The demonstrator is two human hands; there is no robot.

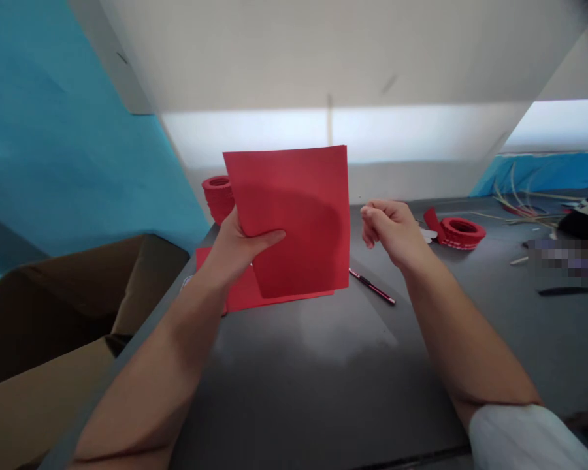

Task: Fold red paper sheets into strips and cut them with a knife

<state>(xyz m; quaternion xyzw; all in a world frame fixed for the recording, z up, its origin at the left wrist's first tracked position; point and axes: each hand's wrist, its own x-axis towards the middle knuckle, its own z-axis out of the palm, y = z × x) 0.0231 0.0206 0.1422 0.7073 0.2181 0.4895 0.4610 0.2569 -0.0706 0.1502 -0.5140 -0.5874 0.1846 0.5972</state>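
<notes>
My left hand (240,245) grips a red paper sheet (304,209) by its left side, thumb across the front. The sheet is held upright above the table, and a doubled edge shows at its top right corner. My right hand (389,225) is raised just right of the sheet, apart from it, with the fingers curled in and nothing visible in them. More red paper (240,290) lies on the table behind and below the held sheet. A slim pen-like tool (375,287), dark and pink, rests on the table between my hands.
A stack of red rings (217,196) stands behind my left hand. More red rings (463,233) lie right of my right hand on the grey table (323,391). An open cardboard box (53,365) is at left. Thin strands (519,199) and a dark object (585,215) lie far right.
</notes>
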